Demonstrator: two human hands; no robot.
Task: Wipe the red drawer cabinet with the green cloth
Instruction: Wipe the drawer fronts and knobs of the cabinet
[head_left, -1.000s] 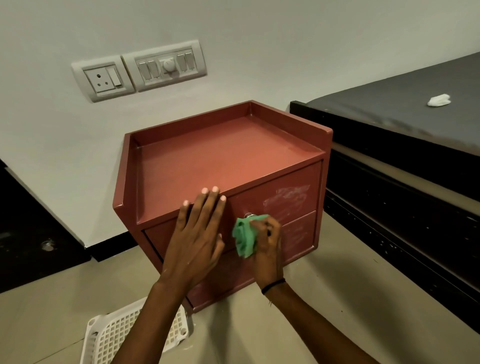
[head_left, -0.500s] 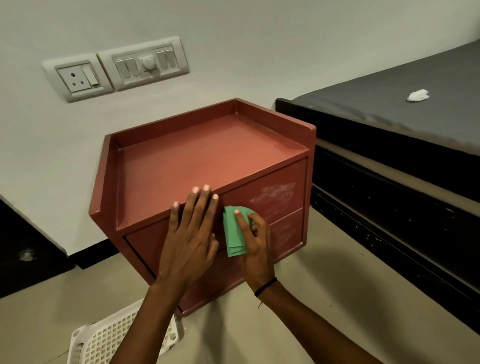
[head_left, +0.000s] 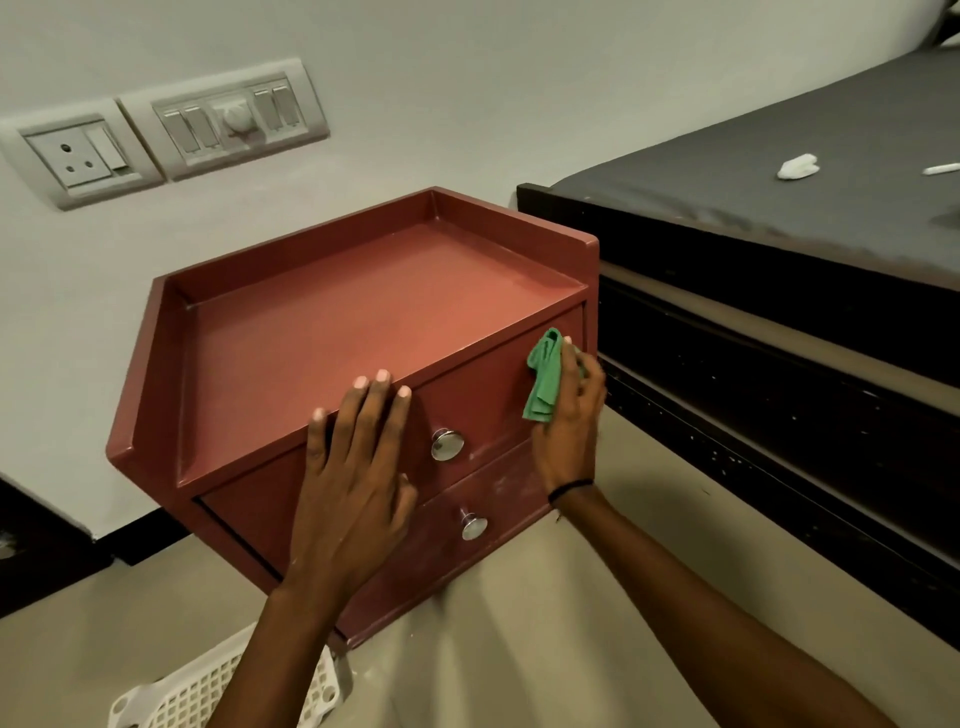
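Two hands busy: my right hand (head_left: 569, 415) clutches green cloth (head_left: 544, 379), soft and bunched, against top drawer front at centre-right; left hand (head_left: 353, 467) flat, unclenched, steadying red drawer cabinet (head_left: 322, 332) mid-frame. Cabinet seems rigid, possibly light; brace at front edge.

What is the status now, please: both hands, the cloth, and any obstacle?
Left hand flat on red cabinet front edge. Right hand pressing green cloth on upper drawer, right end. Nothing in the way.
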